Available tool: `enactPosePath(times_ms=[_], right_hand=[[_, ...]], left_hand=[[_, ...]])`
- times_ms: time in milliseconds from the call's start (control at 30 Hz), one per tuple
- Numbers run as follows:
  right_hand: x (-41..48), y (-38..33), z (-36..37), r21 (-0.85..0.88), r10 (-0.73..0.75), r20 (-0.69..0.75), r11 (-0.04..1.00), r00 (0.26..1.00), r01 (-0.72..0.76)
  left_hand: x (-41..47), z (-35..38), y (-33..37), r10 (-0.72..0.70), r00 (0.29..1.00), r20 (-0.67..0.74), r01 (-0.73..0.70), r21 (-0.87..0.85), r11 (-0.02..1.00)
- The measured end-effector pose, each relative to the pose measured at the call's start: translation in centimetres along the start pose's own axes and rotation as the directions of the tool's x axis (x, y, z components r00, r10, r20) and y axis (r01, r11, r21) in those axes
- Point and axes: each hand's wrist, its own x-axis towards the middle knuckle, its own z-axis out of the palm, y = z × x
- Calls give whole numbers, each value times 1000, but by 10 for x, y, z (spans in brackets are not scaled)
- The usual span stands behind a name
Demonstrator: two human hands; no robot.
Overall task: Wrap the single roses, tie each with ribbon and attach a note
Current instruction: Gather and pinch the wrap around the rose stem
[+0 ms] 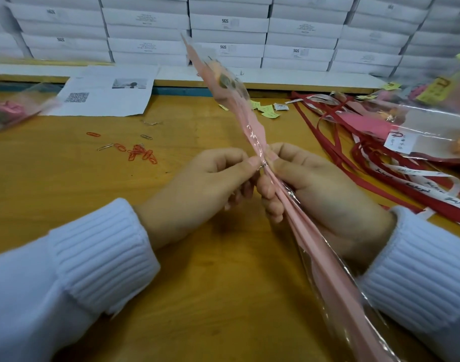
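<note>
Above the middle of a wooden table [197,283], a person's right hand [322,194] curls round the lower wrap of a pink-papered, cellophaned rose [249,124]. The left hand [205,189] pinches a silver paper clip [261,167] at its waist. Red ribbons [380,178] lie right.

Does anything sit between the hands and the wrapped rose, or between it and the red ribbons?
Nothing visible does. The left hand pinches the wrapped rose at its narrow waist, and the right hand grips it just beside. The red ribbons lie on the table to the right, with only bare wood between.
</note>
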Motion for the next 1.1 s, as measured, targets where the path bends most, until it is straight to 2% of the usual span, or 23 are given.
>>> enactPosePath(times_ms=[167,500,867,1100], right_hand=[[0,1,0,-31,-21,2,999,1000,22],[-1,4,-2,-178,17,-41,984,999,-23],[0,-2,-7,-270,102,-53,956,993,-112],[2,-3,-14,-194,102,-19,976,995,-104]], left_hand=[[0,-4,3,-9,997,81,12,-33,999],[0,-12,0,73,978,193,-126,279,952],[3,-12,-5,80,991,108,-114,362,925],[1,-9,0,40,999,27,-46,304,952]])
